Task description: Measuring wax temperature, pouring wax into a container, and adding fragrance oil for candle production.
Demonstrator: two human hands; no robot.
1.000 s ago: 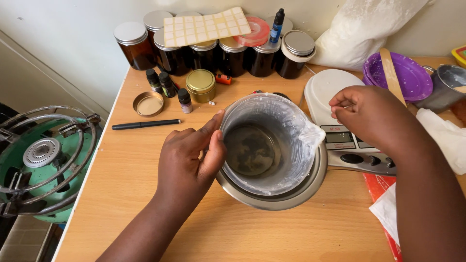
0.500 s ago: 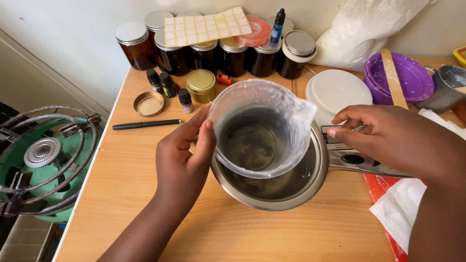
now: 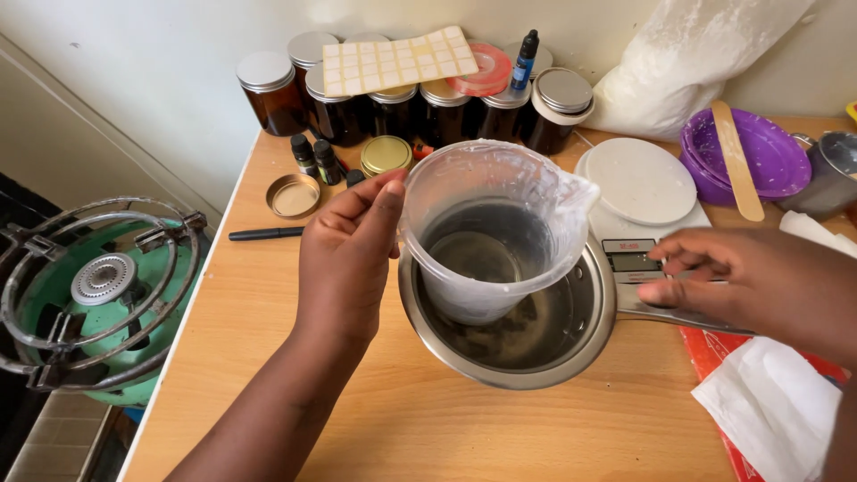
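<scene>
Jug (image 3: 489, 234) of clear plastic, wax-smeared, clasped at rim in left hand (image 3: 350, 259) grip, hanging just above steel pot (image 3: 585, 335). Right hand (image 3: 745, 281) empty, fingers loose, over scale (image 3: 638, 259). Lifting-out step, apparently; next move calls for level carry.

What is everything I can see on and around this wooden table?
Clear plastic jug: one, wax-smeared, held over pan.
Steel pan: one, table centre.
Kitchen scale: one, white, right of pan.
Amber glass jars: about seven, back wall.
Purple plates: stack, back right, wooden stick across.
Black pen: one, left.
Green gas burner: one, beside table.
Left hand: grips jug.
Right hand: empty, over scale.
</scene>
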